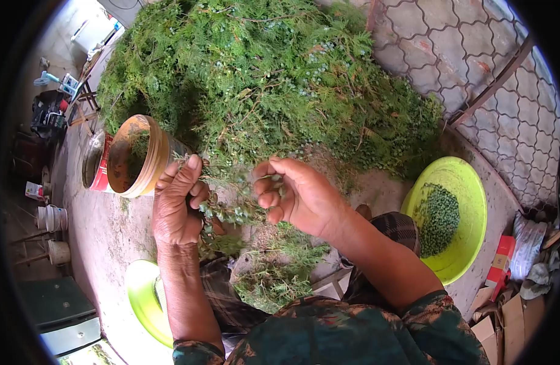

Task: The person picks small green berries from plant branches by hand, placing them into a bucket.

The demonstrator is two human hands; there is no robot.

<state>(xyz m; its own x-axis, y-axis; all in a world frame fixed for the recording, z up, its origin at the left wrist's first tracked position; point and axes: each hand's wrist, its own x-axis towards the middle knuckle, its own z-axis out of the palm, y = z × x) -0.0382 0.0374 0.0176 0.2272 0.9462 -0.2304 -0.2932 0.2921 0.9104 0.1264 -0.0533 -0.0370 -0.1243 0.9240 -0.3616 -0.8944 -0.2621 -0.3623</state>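
Berried sprig [233,215], pinched in the left hand [178,204], reaches toward the right hand [307,198] (grip unclear).

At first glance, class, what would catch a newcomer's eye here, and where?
The huge heap of green branches fills the top middle. At right, a bright yellow-green basin holds small round berries. In the centre, the left hand holds a sprig.

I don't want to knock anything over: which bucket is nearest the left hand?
The tan bucket, with greenery inside; the red bucket and white buckets stand farther from the left hand.
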